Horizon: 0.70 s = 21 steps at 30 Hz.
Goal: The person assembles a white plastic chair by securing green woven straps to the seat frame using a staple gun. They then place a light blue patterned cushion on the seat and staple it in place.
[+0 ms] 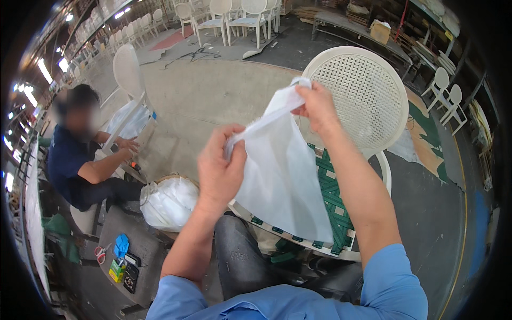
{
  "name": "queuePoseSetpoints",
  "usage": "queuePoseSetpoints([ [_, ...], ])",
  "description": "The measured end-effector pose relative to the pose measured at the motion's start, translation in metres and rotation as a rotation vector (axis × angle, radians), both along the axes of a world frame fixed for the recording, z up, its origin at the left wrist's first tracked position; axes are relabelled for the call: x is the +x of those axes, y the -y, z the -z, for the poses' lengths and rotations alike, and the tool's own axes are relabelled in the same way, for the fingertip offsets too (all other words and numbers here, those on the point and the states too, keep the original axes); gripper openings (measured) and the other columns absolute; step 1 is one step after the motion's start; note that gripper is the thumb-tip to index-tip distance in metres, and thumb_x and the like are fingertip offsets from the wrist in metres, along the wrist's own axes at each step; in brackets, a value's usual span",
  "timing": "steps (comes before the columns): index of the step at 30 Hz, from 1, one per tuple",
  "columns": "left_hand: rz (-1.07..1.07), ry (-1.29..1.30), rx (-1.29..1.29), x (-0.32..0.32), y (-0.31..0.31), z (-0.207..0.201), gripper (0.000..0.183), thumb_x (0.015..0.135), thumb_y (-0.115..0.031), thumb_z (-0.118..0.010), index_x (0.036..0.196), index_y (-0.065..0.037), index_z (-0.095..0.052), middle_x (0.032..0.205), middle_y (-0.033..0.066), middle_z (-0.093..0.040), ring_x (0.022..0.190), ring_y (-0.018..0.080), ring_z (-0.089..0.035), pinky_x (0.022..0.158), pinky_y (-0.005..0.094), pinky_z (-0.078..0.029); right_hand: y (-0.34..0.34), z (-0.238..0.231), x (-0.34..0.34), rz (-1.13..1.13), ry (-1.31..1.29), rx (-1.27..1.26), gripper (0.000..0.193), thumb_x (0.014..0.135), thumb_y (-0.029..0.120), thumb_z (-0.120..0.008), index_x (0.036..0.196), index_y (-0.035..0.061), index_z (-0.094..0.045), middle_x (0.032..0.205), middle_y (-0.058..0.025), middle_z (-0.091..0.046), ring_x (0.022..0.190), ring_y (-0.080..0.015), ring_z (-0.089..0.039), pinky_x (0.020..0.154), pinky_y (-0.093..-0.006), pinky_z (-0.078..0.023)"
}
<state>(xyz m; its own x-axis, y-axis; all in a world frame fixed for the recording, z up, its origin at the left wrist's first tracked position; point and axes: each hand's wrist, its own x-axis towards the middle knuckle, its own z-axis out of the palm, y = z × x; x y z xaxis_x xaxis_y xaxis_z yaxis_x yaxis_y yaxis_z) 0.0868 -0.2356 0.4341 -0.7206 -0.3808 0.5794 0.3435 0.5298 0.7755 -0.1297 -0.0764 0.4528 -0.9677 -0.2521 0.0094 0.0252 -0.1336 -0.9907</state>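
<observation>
A sheet of thin white fabric hangs from both my hands, its upper edge stretched slantwise between them. My left hand pinches the edge's near-left end between thumb and fingers. Farther up and to the right, my right hand grips the other end, where some cloth is folded over. Below the sheet stands a white chair with a round perforated back and a seat of woven green straps. The sheet covers much of that seat.
A co-worker sits at the left by another white chair. Between us stands a basket of white fabric. Red-handled scissors, a blue item and a green-yellow box lie on a dark seat. White chairs line the back.
</observation>
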Motion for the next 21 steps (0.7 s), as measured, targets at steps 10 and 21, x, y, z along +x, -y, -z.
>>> queuePoseSetpoints([
  [10,0.683,0.127,-0.172,0.002,-0.131,-0.014,0.03,0.097,-0.007,-0.068,0.127,-0.01,-0.068,0.107,0.0128,-0.076,0.082,0.0292,-0.073,0.076,0.0389,-0.057,-0.185,0.076,0.036,0.198,-0.001,-0.293,0.048,0.094,0.014,-0.069,0.137,-0.0054,-0.06,0.123,-0.015,-0.072,0.103,-0.0255,-0.074,0.087,-0.041,-0.061],
  [21,0.777,0.836,-0.05,-0.015,-0.189,0.178,0.055,0.098,-0.023,-0.07,0.149,-0.012,-0.055,0.125,0.0198,-0.071,0.105,0.0373,-0.071,0.091,0.0476,-0.055,-0.273,0.257,0.056,0.509,0.402,0.127,0.037,0.09,0.006,-0.069,0.125,-0.0057,-0.067,0.11,-0.0158,-0.074,0.095,-0.0307,-0.072,0.081,-0.0466,-0.058],
])
